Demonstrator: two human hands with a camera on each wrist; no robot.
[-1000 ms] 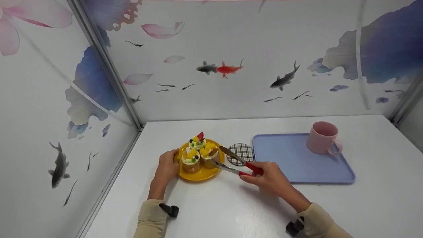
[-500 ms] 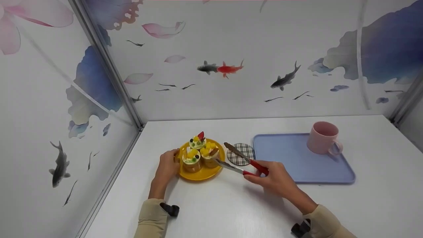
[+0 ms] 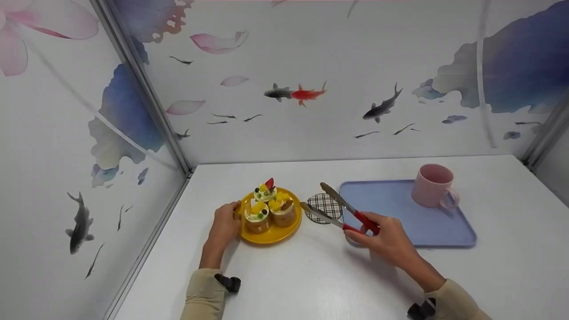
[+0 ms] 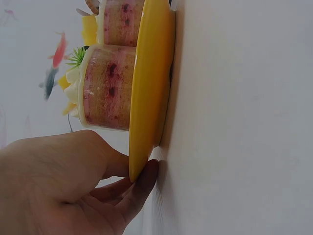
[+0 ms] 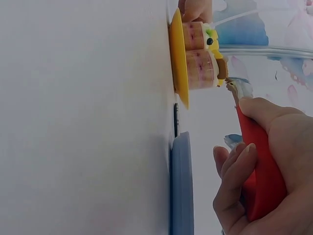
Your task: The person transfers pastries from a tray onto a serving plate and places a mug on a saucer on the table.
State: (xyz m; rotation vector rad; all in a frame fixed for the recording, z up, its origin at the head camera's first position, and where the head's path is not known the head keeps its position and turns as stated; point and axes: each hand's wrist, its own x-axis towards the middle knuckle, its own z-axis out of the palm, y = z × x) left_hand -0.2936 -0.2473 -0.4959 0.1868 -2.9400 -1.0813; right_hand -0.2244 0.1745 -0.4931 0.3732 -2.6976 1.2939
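Three dessert cups [image 3: 257,218] topped with cream and fruit stand together on a yellow plate [image 3: 266,238]. My left hand [image 3: 226,226] pinches the plate's left rim; in the left wrist view the thumb lies on top and fingers come from beneath. Layered cake [image 4: 108,88] shows through a cup's clear side. My right hand [image 3: 387,238] grips the red handles of metal tongs [image 3: 331,209]. Their tips are spread apart with nothing between them, right of the plate and over a checked coaster [image 3: 321,202]. The right wrist view shows fingers wrapped round the red handle [image 5: 261,166].
A blue tray [image 3: 426,226] lies to the right of the coaster on the white table [image 3: 302,284]. On its far right part stands a pink mug [image 3: 431,186], handle toward the right. Printed wall panels [image 3: 333,53] bound the table at the back and left.
My right hand has drawn the tongs rightward, away from the cups, and their tips have left the front right cup. The left hand, plate and cups have stayed in place.
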